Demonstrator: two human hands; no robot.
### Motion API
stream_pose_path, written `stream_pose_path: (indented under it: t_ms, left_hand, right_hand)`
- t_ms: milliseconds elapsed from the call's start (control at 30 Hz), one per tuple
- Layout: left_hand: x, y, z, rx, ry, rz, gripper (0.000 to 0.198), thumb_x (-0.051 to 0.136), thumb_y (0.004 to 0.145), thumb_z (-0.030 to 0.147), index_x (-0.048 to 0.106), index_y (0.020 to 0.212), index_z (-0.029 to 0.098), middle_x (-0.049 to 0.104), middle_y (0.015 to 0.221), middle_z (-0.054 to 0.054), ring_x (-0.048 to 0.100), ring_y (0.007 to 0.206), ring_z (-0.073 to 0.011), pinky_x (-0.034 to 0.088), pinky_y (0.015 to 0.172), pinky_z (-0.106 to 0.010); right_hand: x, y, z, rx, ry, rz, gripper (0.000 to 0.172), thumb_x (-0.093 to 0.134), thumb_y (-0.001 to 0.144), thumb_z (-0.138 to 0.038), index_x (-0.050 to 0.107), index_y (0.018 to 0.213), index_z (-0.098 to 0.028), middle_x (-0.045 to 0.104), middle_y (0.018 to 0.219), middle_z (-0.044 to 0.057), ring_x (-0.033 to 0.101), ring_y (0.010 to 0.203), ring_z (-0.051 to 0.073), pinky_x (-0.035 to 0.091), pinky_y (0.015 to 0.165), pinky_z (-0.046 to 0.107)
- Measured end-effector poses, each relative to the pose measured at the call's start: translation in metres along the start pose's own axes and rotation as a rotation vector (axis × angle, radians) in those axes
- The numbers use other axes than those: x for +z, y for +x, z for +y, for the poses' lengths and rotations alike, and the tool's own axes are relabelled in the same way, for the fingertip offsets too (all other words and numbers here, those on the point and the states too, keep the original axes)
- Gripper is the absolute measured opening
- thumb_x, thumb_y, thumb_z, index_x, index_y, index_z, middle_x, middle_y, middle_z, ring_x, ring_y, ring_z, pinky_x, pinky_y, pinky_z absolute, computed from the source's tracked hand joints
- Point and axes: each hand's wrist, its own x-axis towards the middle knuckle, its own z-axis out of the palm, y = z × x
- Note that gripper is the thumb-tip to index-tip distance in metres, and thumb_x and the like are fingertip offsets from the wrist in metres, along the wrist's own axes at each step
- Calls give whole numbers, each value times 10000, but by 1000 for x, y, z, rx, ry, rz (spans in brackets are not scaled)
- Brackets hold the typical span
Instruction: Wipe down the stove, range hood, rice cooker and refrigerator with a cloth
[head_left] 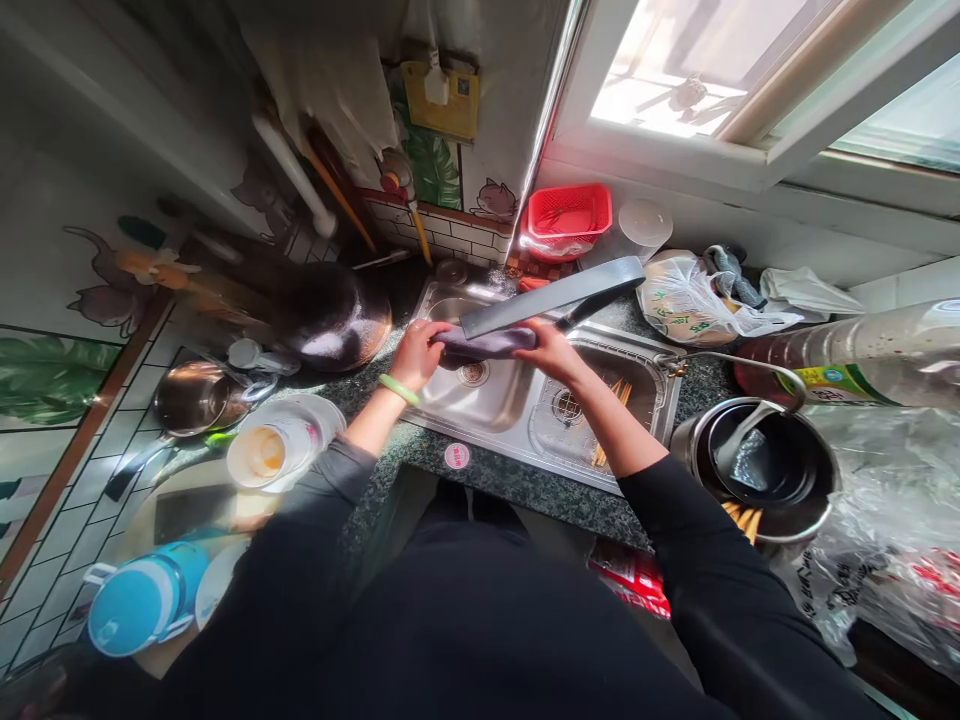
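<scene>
Item: purple cloth, 1 pc., held above sink (steel, 2 basins), over its L basin. L hand, w/ green bangle on wrist: gripping cloth's L end. R hand: gripping cloth's R end. Long grey bar: just above cloth, slanting up toward sink's back R; use can't be told.

Also: wooden chopsticks, sev., in sink's R basin. Red basket, behind sink. Plastic bag, sink's back R. Steel pot w/ black bowl inside, R of sink. Wok, L of sink. Blue jug, farther L & nearer wearer than sink.
</scene>
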Motion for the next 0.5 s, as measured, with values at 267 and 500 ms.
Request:
stream_pose_path:
  t_ms: [267, 500]
  left_hand:
    - [24, 16, -19, 5, 196, 54, 189, 664, 816, 34, 719, 777, 210, 660, 1061, -136, 603, 1227, -357, 431, 1195, -487]
    - [29, 25, -36, -166, 35, 218, 195, 664, 799, 15, 683, 759, 205, 639, 1265, -127, 547, 1382, -302, 365, 1263, -454]
  right_hand:
    - [41, 19, 11, 65, -357, 111, 175, 621, 874, -175, 781, 944, -193, 695, 1199, 158, 635, 1169, 339, 520, 1079, 500]
    - [41, 13, 11, -23, -249, 141, 156, 595, 865, -253, 737, 923, -223, 719, 1183, 122, 602, 1211, 323, 469, 1144, 510]
